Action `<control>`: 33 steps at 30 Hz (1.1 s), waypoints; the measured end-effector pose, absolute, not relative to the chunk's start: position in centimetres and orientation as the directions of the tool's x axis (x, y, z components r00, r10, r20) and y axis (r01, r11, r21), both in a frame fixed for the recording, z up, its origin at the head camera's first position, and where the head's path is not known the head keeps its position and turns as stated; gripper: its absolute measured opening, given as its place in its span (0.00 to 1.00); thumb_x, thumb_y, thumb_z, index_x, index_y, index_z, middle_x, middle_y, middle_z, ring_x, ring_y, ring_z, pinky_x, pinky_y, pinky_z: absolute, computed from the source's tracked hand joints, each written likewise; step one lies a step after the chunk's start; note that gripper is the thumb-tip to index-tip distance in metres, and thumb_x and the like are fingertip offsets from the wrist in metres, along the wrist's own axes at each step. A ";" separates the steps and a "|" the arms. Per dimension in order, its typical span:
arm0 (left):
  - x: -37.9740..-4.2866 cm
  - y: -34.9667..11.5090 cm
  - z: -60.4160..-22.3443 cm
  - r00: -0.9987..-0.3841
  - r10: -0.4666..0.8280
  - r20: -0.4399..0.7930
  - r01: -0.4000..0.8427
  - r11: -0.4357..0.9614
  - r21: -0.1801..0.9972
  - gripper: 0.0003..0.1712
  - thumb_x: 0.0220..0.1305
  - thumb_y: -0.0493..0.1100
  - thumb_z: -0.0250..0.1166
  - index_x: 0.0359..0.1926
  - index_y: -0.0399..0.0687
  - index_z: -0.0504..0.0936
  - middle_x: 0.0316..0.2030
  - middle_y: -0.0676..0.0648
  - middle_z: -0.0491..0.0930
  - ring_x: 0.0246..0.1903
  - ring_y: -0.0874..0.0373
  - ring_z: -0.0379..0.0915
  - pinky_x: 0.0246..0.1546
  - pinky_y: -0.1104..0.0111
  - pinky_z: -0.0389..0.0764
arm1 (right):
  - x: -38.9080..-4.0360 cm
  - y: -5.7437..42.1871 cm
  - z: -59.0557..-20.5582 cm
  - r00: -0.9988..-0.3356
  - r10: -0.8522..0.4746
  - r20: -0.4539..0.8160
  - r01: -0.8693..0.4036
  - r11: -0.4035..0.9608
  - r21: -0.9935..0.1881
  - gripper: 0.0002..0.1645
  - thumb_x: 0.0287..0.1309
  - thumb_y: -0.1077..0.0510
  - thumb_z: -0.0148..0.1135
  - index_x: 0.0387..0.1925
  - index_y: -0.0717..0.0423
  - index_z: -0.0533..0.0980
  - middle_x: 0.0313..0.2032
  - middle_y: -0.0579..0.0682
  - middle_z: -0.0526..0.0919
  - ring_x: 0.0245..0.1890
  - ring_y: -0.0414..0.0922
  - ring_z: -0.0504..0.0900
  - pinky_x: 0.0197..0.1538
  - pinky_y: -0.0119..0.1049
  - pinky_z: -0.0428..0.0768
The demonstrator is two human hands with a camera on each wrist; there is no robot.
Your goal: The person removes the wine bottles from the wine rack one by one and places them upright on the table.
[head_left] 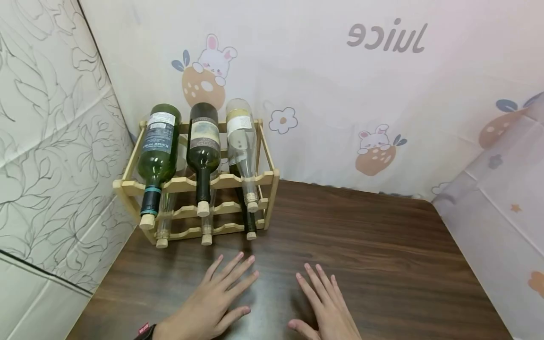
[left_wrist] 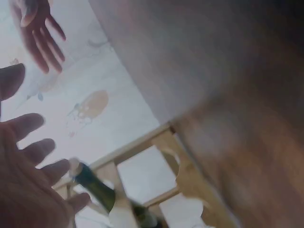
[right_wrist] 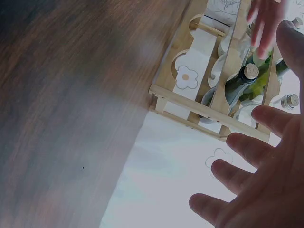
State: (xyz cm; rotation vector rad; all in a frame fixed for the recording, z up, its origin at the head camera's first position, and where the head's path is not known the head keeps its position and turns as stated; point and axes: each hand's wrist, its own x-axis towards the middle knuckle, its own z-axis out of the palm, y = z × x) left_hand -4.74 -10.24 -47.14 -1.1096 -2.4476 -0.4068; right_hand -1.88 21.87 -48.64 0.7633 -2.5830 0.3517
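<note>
Left hand and right hand were spread, empty, over counter. Corked bottles sat in rack; firm grip round body was likely safest.

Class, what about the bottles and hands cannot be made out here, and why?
Head view: lower bottles, bodies mostly behind rack and upper bottles.
Head view: fine print on labels, too small.
Head view: right hand, wrist end cut off by bottom edge.
Left wrist view: left hand, partly cut off by left edge.
</note>
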 end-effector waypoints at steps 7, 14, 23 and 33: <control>-7.3 -11.8 -41.7 -0.244 0.478 0.844 0.929 0.366 0.062 0.30 0.80 0.50 0.57 0.67 0.27 0.75 0.73 0.31 0.70 0.80 0.45 0.60 0.88 0.59 0.54 | -2.1 21.9 -48.5 -0.749 -0.469 0.469 -0.589 0.795 -0.146 0.56 0.56 0.29 0.71 0.79 0.48 0.65 0.82 0.51 0.60 0.86 0.42 0.42 0.85 0.27 0.25; -9.1 -14.0 -35.4 -0.009 0.180 0.984 0.942 0.331 -0.052 0.26 0.76 0.45 0.63 0.63 0.26 0.78 0.69 0.32 0.75 0.74 0.47 0.70 0.81 0.63 0.69 | -2.3 22.0 -48.5 -0.736 -0.476 0.481 -0.603 0.785 -0.146 0.53 0.62 0.25 0.64 0.79 0.49 0.67 0.81 0.52 0.61 0.86 0.44 0.46 0.86 0.27 0.26; -10.7 -18.3 -33.1 -0.098 -0.194 0.976 0.755 0.625 0.200 0.27 0.73 0.55 0.67 0.53 0.32 0.85 0.59 0.32 0.84 0.65 0.46 0.81 0.75 0.62 0.78 | -2.3 22.0 -48.4 -0.740 -0.484 0.467 -0.604 0.784 -0.144 0.53 0.64 0.24 0.61 0.80 0.45 0.64 0.82 0.51 0.61 0.85 0.48 0.50 0.86 0.28 0.27; -12.8 -23.8 -35.0 -0.562 -0.459 0.688 0.416 0.561 0.715 0.25 0.67 0.33 0.69 0.64 0.43 0.84 0.69 0.41 0.79 0.70 0.61 0.75 0.64 0.81 0.82 | -2.4 22.2 -48.4 -0.747 -0.482 0.457 -0.599 0.786 -0.150 0.52 0.63 0.24 0.62 0.77 0.49 0.69 0.82 0.51 0.60 0.86 0.45 0.47 0.86 0.28 0.27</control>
